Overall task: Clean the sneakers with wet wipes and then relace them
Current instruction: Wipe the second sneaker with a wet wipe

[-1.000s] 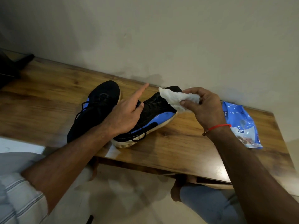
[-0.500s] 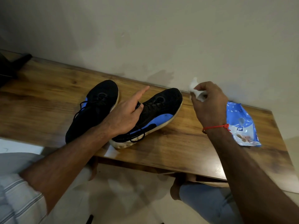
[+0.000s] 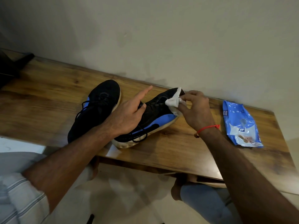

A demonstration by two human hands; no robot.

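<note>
Two black and blue sneakers lie side by side on a wooden table (image 3: 186, 149), toes toward the wall. My left hand (image 3: 129, 113) holds the right sneaker (image 3: 155, 117) at its middle, thumb hooked at the tongue and index finger pointing straight out. The left sneaker (image 3: 98, 105) lies untouched beside my forearm, its black laces loose. My right hand (image 3: 195, 109) pinches a crumpled white wet wipe (image 3: 174, 102) against the toe of the right sneaker.
A blue wet-wipe pack (image 3: 239, 125) lies on the table to the right, near the wall. A dark object (image 3: 11, 67) sits at the table's far left end. The wall runs close behind the shoes. My knees are below the table's front edge.
My right hand lifted the wipe off the toe toward the wall, then brought it back down onto the toe of the right sneaker. The left hand stayed on that shoe.
</note>
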